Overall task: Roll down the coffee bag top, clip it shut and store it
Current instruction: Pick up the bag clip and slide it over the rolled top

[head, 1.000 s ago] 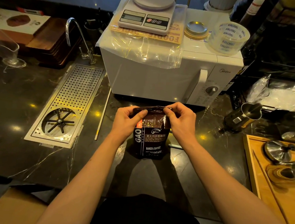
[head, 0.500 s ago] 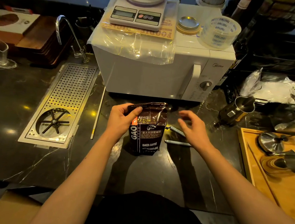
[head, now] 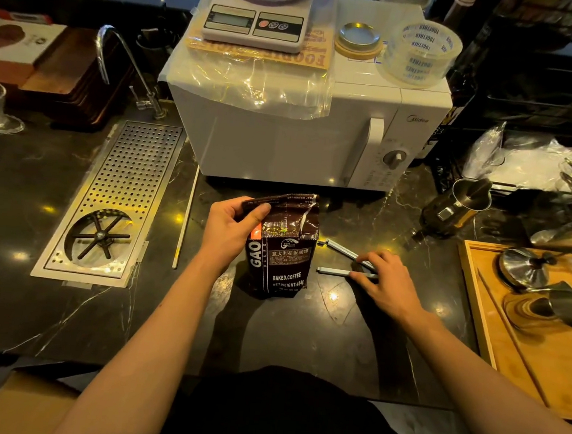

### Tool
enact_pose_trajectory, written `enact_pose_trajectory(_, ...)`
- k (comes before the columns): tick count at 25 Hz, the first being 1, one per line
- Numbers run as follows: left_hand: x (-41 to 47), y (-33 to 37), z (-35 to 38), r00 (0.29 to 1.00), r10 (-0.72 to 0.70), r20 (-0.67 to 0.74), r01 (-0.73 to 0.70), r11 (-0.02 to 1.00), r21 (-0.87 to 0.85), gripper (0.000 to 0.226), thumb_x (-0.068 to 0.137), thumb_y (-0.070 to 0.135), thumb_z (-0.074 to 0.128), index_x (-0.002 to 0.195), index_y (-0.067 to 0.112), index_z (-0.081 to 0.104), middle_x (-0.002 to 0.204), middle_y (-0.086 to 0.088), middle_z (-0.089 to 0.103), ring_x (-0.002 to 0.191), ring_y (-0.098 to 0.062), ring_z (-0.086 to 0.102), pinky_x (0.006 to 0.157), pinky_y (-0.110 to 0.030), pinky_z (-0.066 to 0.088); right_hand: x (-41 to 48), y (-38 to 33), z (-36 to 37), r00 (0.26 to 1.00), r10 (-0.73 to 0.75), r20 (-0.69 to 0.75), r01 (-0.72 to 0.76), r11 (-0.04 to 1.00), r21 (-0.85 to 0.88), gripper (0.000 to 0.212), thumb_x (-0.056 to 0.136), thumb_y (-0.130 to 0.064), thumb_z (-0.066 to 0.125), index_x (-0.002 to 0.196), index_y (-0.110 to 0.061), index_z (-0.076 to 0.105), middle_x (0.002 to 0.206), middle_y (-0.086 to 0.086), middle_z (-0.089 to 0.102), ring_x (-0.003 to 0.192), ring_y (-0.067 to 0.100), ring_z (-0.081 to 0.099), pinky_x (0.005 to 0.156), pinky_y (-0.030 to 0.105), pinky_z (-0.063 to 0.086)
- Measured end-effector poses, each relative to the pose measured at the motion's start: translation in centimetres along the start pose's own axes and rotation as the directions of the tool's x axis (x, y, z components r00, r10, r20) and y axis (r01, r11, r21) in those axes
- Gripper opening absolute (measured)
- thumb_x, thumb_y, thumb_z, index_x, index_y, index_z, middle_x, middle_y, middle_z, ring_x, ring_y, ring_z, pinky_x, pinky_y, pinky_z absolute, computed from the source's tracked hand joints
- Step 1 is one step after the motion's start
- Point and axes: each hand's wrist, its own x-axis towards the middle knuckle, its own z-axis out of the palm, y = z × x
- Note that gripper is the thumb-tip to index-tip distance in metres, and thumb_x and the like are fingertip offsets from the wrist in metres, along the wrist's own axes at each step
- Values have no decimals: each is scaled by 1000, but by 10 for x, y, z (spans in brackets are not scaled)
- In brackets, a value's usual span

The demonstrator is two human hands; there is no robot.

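Left hand (head: 230, 228) pinches coffee bag (head: 280, 250) top corner (bag upright on counter (head: 302, 338)). Right hand (head: 387, 281) lies loosely curled, fingers touching clip (head: 336, 272), not gripping it.

A white microwave (head: 283, 141) carries a kitchen scale (head: 255, 22) and tape roll (head: 422, 51), beside a perforated drip tray (head: 123, 183)

I'm at a café bar: a pitcher rinser (head: 100, 234) set into my dark marble counter (head: 302, 338), milk jugs (head: 463, 203), a scale (head: 255, 22) atop the microwave (head: 283, 141).
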Motion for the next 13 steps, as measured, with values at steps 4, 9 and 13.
enact_pose_trajectory(4, 0, 0, 0, 1000, 0, -5, 0, 1000, 7, 7, 91, 19, 65, 91, 19, 72, 89, -6, 76, 85, -24, 74, 72, -32, 60, -4, 2, 4, 1000, -21, 3, 21, 1000, 12, 15, 89, -32, 71, 101, -23, 69, 111, 0, 60, 106, 19, 52, 93, 36, 43)
enact_pose_trajectory(9, -1, 2, 1, 1000, 1, -9, -1, 1000, 17, 8, 92, 19, 65, 90, 22, 71, 87, -2, 76, 84, -19, 74, 69, -26, 59, -8, -2, 11, 999, -4, -34, 5, 1000, 26, 9, 89, -24, 70, 95, -17, 70, 99, -1, 61, 95, 21, 54, 85, 41, 48)
enact_pose_trajectory(13, -2, 3, 1, 1000, 2, -3, -2, 1000, -12, 10, 92, 16, 65, 88, 23, 72, 85, 0, 76, 80, -17, 74, 69, -27, 60, -9, -5, 10, 1000, 12, -29, -10, 999, 50, 10, 88, -24, 71, 94, -17, 71, 94, -4, 59, 93, 20, 54, 82, 38, 48)
